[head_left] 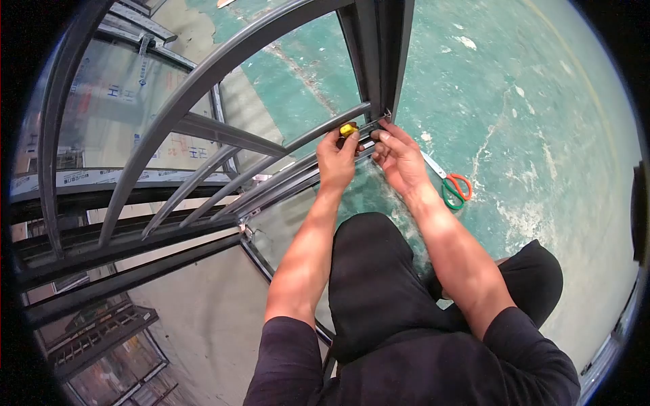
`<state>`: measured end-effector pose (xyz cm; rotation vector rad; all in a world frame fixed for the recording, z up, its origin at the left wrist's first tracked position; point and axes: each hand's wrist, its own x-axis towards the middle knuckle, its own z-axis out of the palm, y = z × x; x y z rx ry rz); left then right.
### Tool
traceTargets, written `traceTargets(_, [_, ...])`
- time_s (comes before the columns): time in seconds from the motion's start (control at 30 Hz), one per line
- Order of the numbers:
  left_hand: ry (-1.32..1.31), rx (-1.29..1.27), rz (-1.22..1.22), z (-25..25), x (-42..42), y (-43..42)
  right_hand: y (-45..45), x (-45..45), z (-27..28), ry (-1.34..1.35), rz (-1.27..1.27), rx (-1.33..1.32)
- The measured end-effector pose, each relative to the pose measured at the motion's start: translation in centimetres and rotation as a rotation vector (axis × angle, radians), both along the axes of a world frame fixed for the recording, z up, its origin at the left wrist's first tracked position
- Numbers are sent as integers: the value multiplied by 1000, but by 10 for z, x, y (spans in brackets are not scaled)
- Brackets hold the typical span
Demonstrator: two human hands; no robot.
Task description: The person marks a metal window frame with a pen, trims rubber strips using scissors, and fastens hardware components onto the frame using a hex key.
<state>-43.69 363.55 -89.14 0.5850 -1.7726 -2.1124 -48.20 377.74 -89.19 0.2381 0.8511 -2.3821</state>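
My left hand is closed around a small yellow-and-dark tool, whose exact kind I cannot make out. It is held just over the lower rail of a dark grey metal frame. To its right, my right hand has its fingers curled and pinched together by the frame's corner, at the foot of the upright post. Something small and dark shows at its fingertips, too small to name. Scissors with one orange and one green handle lie on the floor beside my right wrist.
Curved and straight bars of the metal frame rise on the left. Behind them are film-covered panels and more dark frames. The green floor is worn with pale patches. My bent knee is close below my hands.
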Motion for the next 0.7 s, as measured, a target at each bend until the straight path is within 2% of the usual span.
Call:
traceTargets(0.1, [-62,0,85,1,-3,5,0,-1,4,8,20,20])
traceTargets(0.37, [-285,101,-15,22,-4,-6,1,-2,4,11,21,9])
traceTargets(0.43, [-297,206,-46,26,-2,-7,1,-2,5,-12,15,19])
traceTargets(0.5, [-290,200,-48,22,-1,-4,1,-3,4,-12,23,18])
traceTargets(0.57, [-170,13,33,19,3,3,2,-3,5,-14,29,16])
traceTargets(0.7, [-192,-31,5,19,4,-2,2,-4,7,-18,33,26])
